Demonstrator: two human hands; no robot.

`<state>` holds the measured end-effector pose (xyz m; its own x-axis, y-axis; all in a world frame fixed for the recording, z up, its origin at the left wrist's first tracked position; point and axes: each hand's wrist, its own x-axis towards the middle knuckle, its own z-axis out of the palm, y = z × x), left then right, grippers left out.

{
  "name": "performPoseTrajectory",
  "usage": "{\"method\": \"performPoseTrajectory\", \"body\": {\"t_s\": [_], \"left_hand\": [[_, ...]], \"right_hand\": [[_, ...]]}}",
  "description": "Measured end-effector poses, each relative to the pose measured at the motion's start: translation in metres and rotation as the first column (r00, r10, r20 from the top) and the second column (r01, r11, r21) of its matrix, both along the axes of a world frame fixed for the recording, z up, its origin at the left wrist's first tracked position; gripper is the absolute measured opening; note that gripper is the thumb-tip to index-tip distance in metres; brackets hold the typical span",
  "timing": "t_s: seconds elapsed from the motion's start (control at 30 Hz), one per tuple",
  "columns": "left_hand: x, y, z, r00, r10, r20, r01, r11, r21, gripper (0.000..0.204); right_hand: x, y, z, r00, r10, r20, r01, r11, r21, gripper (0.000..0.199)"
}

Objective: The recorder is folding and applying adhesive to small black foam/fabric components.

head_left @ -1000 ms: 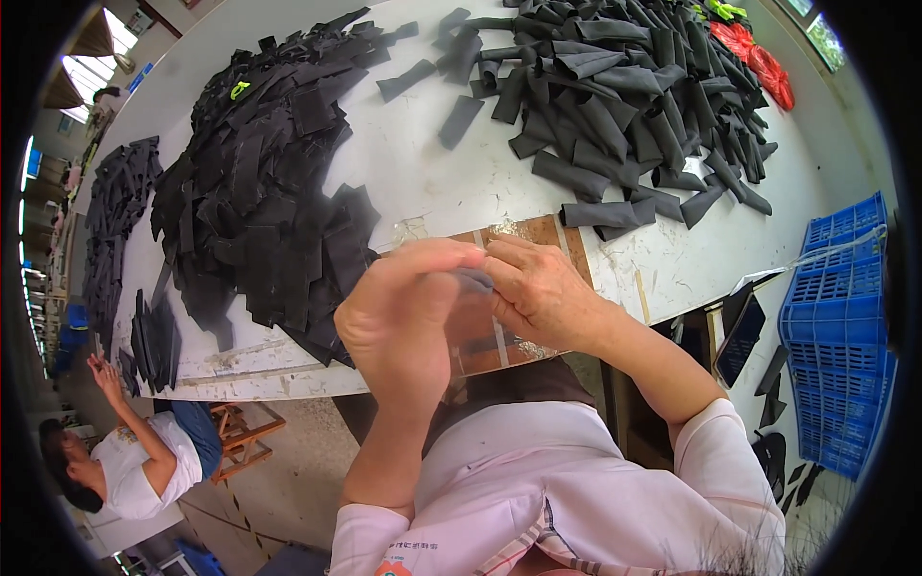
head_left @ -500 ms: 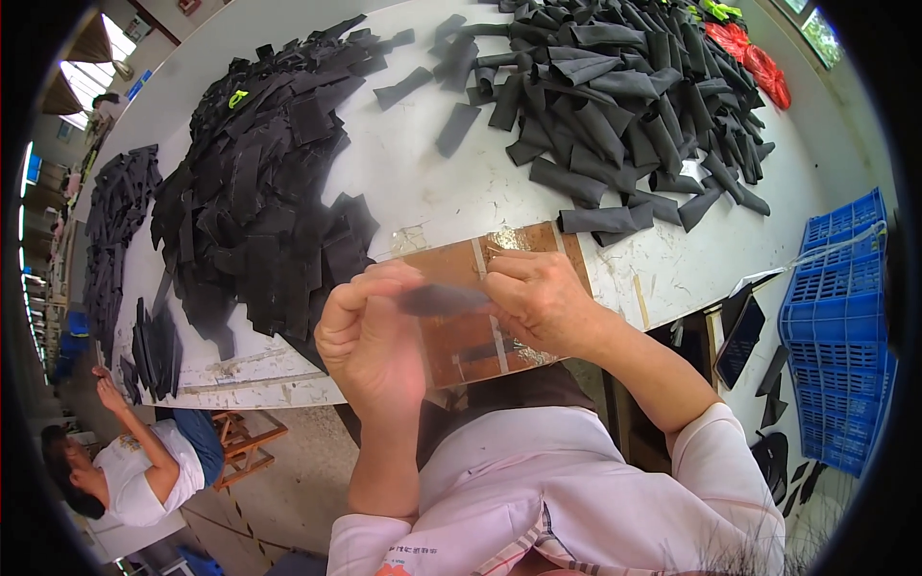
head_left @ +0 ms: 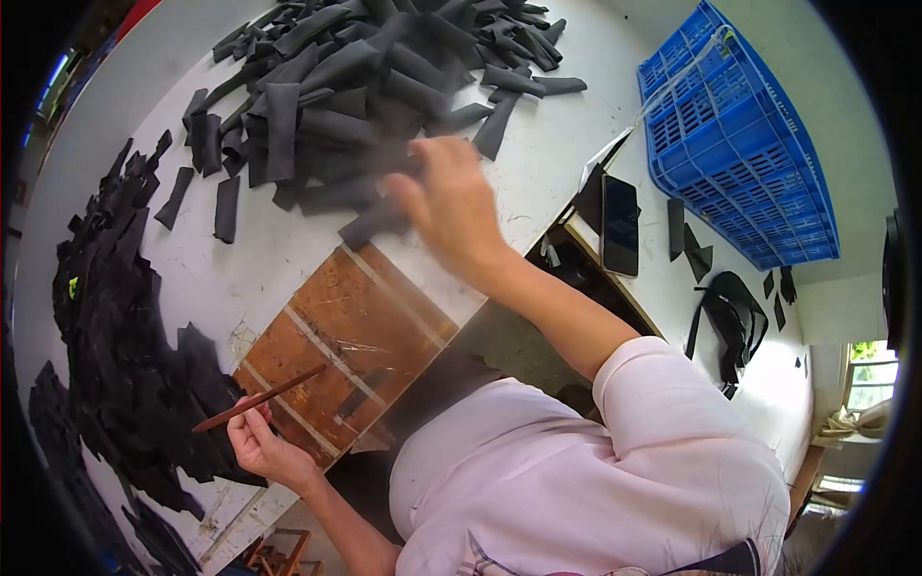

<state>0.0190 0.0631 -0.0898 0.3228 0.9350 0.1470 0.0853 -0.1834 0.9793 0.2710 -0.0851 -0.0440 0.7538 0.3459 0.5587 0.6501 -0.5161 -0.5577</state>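
White table under me: my right hand pinches a limp, light black strip at its end, beside the far pile. My left hand grips a thin stick near the front edge.

One view only: a fisheye camera worn on the head, looking steeply down and forward over the person's own chest onto the white counter. It sits close, so the pink shirt fills the lower right and both forearms enter from below. The scene appears tilted, the counter's near edge running diagonally from lower left to upper right. Straight edges bow toward the dark round rim. The left hand lies low at left, the right hand near the centre. A blue crate sits far upper right, a window at the right edge.
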Motion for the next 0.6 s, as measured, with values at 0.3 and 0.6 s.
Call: {"method": "performPoseTrajectory", "body": {"t_s": [0.3, 0.6], "left_hand": [[-0.006, -0.021, -0.034, 0.983, -0.033, -0.181, 0.055, 0.992, 0.115, 0.019], [-0.010, -0.019, -0.041, 0.982, -0.056, -0.178, 0.079, 0.989, 0.126, 0.019]], "right_hand": [[0.024, -0.221, -0.066, 0.537, -0.843, -0.034, 0.608, 0.415, -0.677, 0.072], [0.026, -0.221, -0.058, 0.521, -0.848, -0.100, 0.650, 0.470, -0.598, 0.069]]}}
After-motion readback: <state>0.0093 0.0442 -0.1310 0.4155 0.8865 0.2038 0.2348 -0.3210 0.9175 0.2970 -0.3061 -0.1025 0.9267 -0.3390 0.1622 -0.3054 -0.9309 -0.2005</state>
